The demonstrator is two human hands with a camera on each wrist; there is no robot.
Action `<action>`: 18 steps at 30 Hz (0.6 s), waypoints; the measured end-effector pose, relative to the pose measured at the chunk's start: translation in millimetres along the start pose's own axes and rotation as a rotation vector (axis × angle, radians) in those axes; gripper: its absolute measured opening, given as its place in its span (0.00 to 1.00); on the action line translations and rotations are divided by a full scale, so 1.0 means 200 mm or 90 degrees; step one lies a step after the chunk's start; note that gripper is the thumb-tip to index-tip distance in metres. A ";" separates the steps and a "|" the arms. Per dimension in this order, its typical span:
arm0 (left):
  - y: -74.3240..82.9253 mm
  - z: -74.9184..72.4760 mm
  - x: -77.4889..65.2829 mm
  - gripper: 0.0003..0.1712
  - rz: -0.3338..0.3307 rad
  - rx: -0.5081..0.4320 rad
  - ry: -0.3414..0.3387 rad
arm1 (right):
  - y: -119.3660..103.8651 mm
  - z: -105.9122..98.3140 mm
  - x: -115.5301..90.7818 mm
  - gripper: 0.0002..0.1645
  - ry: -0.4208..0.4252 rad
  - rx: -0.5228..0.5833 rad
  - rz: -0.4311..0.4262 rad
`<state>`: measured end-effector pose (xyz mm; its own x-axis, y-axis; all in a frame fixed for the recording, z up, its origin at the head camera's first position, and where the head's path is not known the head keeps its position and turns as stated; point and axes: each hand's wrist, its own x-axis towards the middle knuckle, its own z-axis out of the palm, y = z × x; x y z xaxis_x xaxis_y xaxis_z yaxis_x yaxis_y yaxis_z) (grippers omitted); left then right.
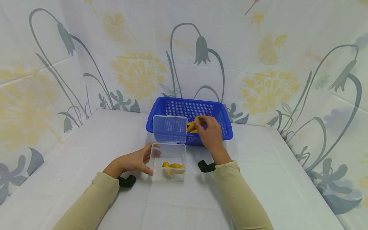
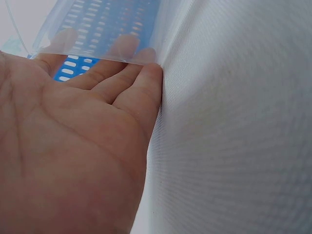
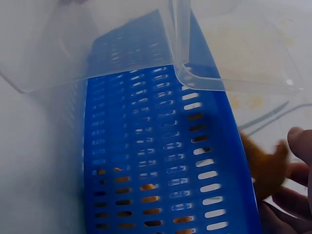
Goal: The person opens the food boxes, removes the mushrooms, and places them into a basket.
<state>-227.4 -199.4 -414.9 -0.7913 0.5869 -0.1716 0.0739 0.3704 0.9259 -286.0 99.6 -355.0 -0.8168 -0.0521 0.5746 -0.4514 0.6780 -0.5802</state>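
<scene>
A clear plastic box (image 1: 167,156) with its hinged lid (image 1: 169,129) raised stands on the table. Inside lie yellow, curved, knobbly pieces (image 1: 176,166). My left hand (image 1: 135,161) rests at the box's left side, thumb toward the front; in the left wrist view its fingers (image 2: 122,85) stretch out fairly straight beside the clear wall. Over the blue basket (image 1: 227,127), my right hand (image 1: 211,132) pinches a yellow curved piece (image 3: 265,168) between thumb and fingers. More yellow pieces (image 1: 191,127) lie in the basket below it, partly hidden by the hand and the lid.
The raised lid stands between the box and the basket, overlapping the basket's front left part. White cloth (image 1: 258,179) covers the table. A flower-patterned curtain (image 1: 184,48) hangs behind and at both sides. Black wrist mounts (image 1: 206,166) sit under both wrists.
</scene>
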 end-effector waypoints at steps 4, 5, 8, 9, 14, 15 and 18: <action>0.00 0.00 0.00 0.61 -0.004 0.001 0.002 | 0.01 0.00 0.00 0.19 -0.006 -0.027 -0.011; 0.01 0.00 0.00 0.61 -0.004 0.001 0.002 | 0.01 0.00 0.00 0.18 -0.007 -0.031 -0.014; 0.00 0.01 0.00 0.61 -0.005 -0.002 0.000 | 0.01 0.00 0.00 0.17 -0.011 -0.035 -0.021; 0.00 0.01 0.00 0.61 -0.004 -0.002 -0.001 | 0.01 0.00 0.00 0.16 -0.011 -0.035 -0.023; 0.01 0.01 -0.01 0.61 -0.004 -0.001 -0.004 | -0.01 -0.02 -0.01 0.13 -0.019 -0.030 -0.033; 0.01 0.01 -0.01 0.61 -0.003 -0.003 -0.003 | -0.01 -0.03 0.00 0.13 -0.022 -0.028 -0.036; 0.01 0.01 -0.01 0.61 -0.006 -0.003 -0.001 | -0.03 -0.04 0.00 0.12 -0.029 -0.025 -0.041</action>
<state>-225.3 -198.4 -412.6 -0.7911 0.5844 -0.1806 0.0634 0.3720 0.9261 -280.0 100.7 -347.5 -0.8019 -0.1293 0.5833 -0.4904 0.7001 -0.5190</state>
